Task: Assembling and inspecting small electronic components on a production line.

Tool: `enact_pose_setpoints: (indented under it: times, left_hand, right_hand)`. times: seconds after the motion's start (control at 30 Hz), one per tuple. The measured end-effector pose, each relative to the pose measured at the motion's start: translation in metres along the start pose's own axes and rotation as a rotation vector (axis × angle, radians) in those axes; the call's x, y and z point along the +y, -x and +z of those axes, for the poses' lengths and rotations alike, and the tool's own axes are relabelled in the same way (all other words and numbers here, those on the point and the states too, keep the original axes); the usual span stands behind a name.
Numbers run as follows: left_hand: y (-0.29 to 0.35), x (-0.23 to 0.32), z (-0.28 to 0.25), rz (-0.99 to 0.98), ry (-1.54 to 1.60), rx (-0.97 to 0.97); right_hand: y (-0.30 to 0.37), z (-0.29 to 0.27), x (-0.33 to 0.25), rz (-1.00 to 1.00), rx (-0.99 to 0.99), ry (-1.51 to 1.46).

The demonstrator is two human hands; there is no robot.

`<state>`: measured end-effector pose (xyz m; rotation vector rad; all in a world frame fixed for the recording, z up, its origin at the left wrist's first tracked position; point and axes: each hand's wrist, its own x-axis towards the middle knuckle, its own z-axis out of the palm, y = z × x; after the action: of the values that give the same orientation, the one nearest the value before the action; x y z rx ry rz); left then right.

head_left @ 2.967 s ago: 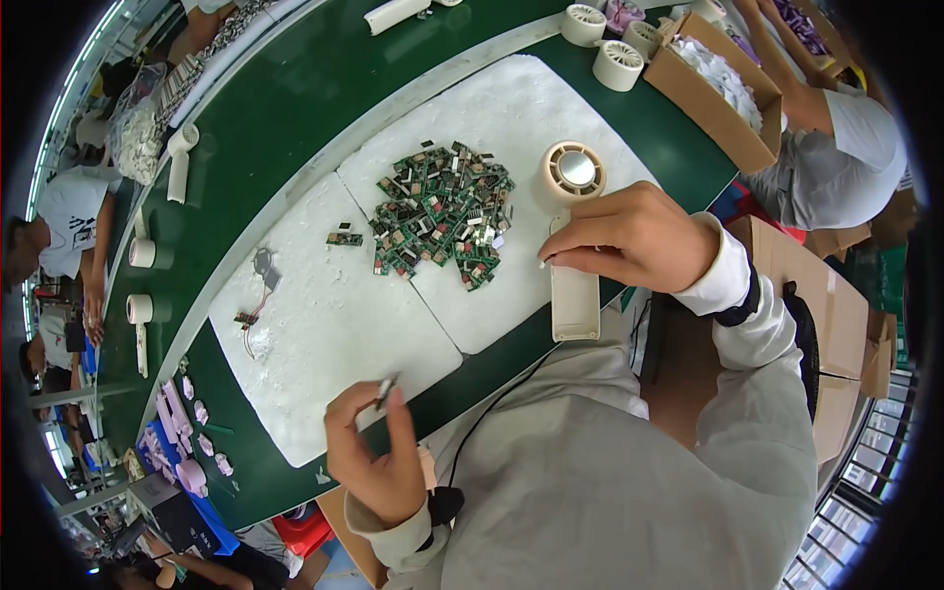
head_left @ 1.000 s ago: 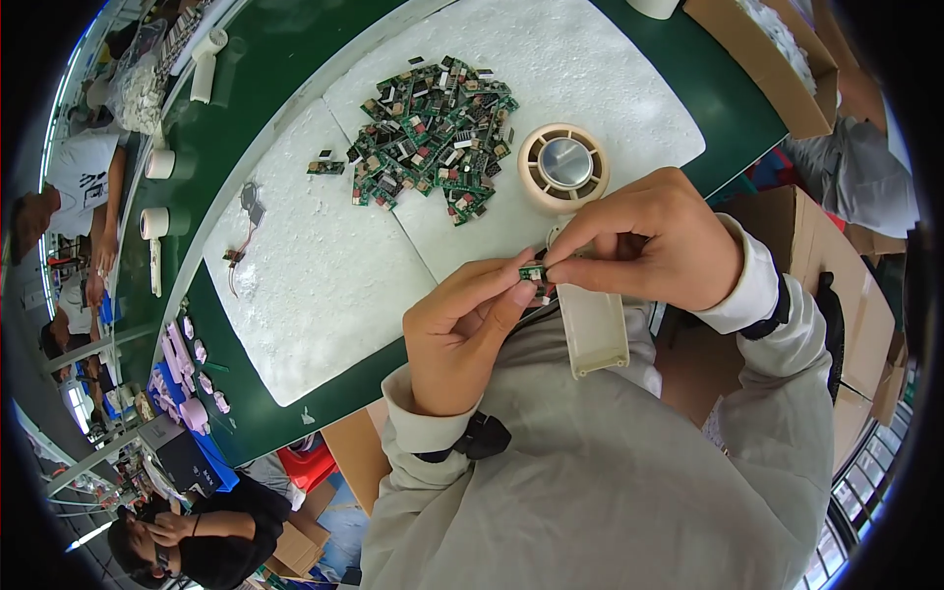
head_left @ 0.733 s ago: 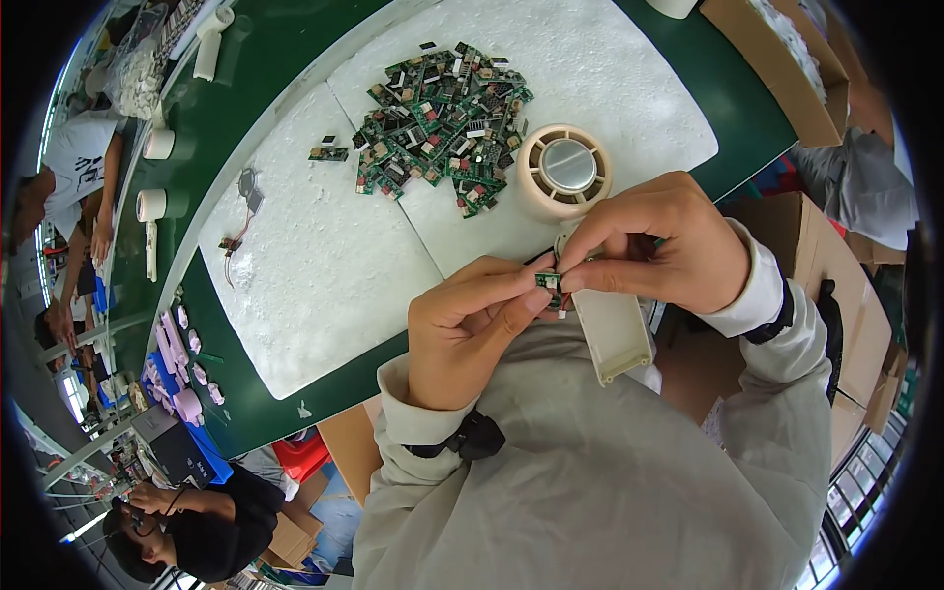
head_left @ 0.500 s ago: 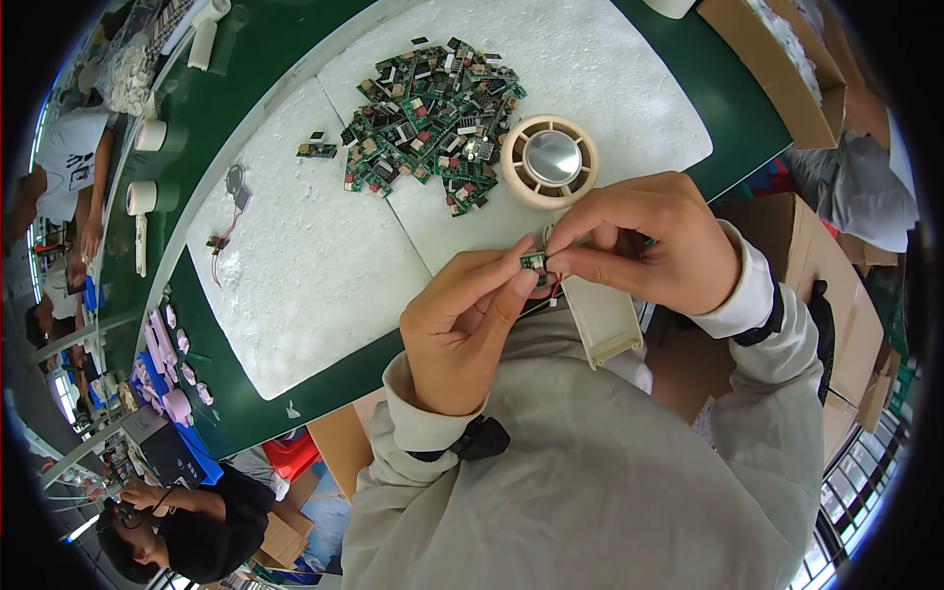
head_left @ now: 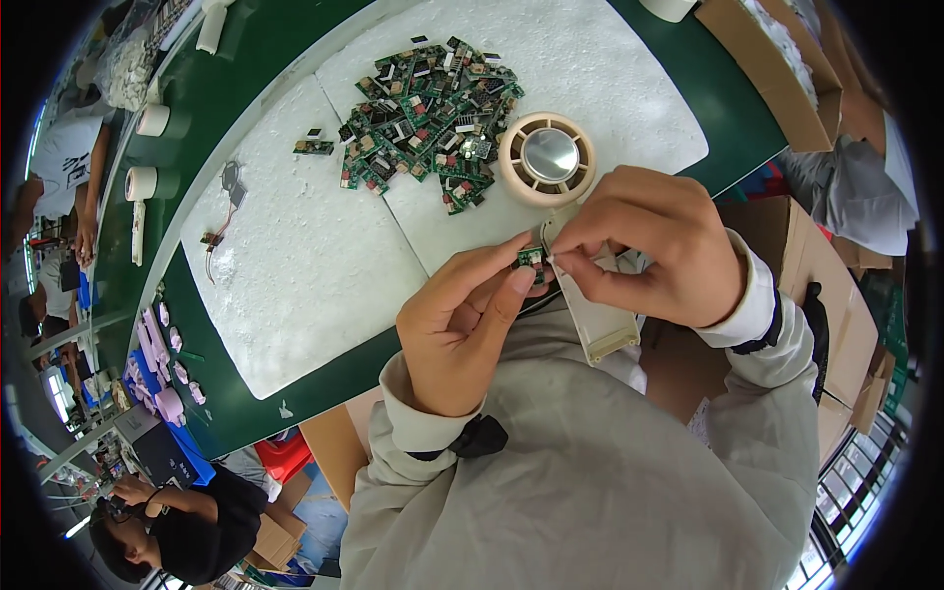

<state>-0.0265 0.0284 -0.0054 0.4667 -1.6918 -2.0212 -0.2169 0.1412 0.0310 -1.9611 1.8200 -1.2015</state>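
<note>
Pinched in the left hand (head_left: 454, 329) beside the cream handle shell (head_left: 602, 323), the green circuit board (head_left: 530, 257) could be twisted loose if pushed off-centre by the small white plug (head_left: 551, 259) apparently gripped at the fingertips of the right hand (head_left: 657, 248).

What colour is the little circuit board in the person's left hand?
The circuit board is mainly green, seen best in the head view.
</note>
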Motion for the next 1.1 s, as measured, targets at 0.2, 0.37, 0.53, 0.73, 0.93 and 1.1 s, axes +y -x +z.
enact_pose_setpoints:
  times: [0.2,0.37,0.53,0.73,0.93,1.1]
  left_hand:
    - [0.002,-0.001,0.004,0.011,0.007,0.034]
    - [0.005,-0.002,0.007,0.083,-0.074,0.076]
    - [0.006,-0.002,0.008,0.103,-0.146,0.120]
    - [0.007,-0.005,0.011,0.143,-0.229,0.175]
    - [0.007,-0.005,0.010,0.165,-0.304,0.196]
    - [0.009,-0.003,0.011,0.184,-0.412,0.190]
  right_hand:
    - [-0.001,0.002,-0.003,0.074,0.079,0.014]
    - [-0.001,0.003,-0.007,0.094,0.086,0.022]
    - [-0.002,0.005,-0.008,0.065,0.094,0.039]
    - [0.000,0.009,-0.010,0.057,0.088,0.071]
    - [0.001,0.010,-0.010,0.077,0.079,0.047]
    - [0.001,0.009,-0.014,0.100,0.106,0.052]
